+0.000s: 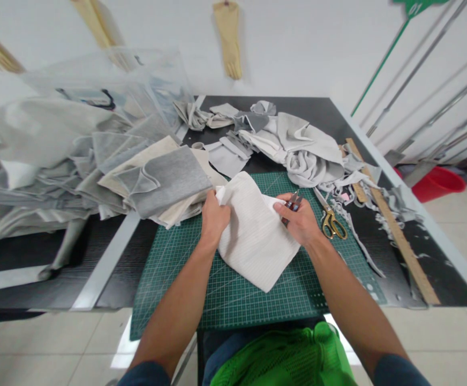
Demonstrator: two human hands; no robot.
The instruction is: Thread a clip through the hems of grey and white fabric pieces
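A pale, finely ribbed piece of white fabric hangs between my two hands above the green cutting mat. My left hand pinches its upper left edge. My right hand grips its right corner between thumb and fingers. In that same hand sits a small pair of thread snips, blades pointing up and partly covered by my fingers. Gold-handled scissors lie beside my right wrist, at the mat's edge. Folded grey and cream cloths are stacked just left of my left hand.
Loose grey cloth is heaped behind the mat. To the right, wooden rulers lie among fabric scraps. A large fabric pile and a clear plastic bin occupy the left. A red bucket stands beyond the table's right edge.
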